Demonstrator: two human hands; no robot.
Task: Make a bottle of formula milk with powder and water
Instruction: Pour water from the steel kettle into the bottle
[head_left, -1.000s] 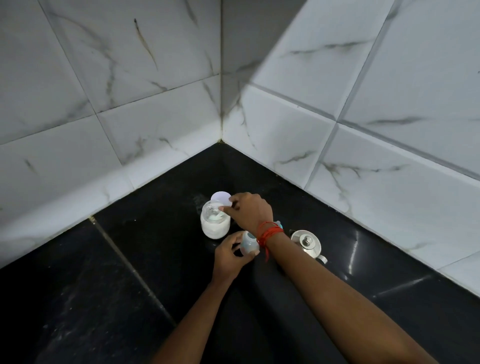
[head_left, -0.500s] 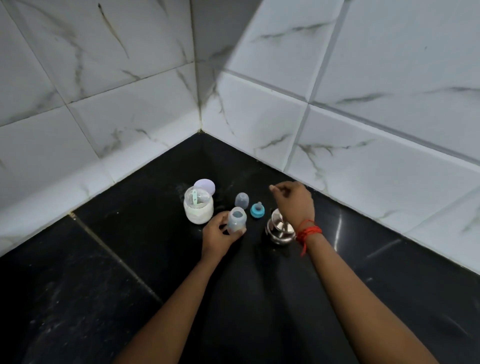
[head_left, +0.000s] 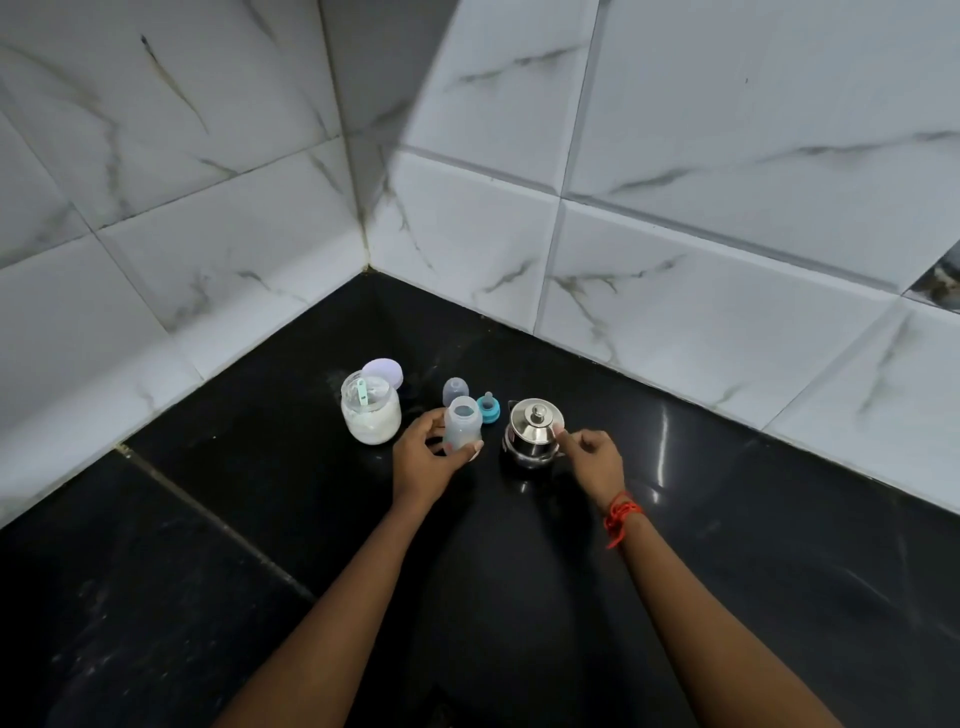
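My left hand (head_left: 421, 462) grips a small translucent baby bottle (head_left: 462, 423), open-topped and upright on the black counter (head_left: 249, 519). Right of it stands a small steel kettle (head_left: 530, 421) with its lid on. My right hand (head_left: 595, 460) is at the kettle's right side, thumb on the lid rim and fingers curled where the handle is hidden. Left of the bottle, an open glass jar of white powder (head_left: 370, 418) has a teal scoop (head_left: 362, 391) inside it.
The jar's pale purple lid (head_left: 385, 370) lies behind the jar. A clear bottle cap (head_left: 455, 389) and a teal teat ring (head_left: 488, 408) stand just behind the bottle. White marble-look tiled walls (head_left: 467, 234) meet in a corner behind everything.
My right hand left the powder jar, passed over the kettle and came down at its right side. My left hand has kept hold of the bottle. The camera view has shifted.
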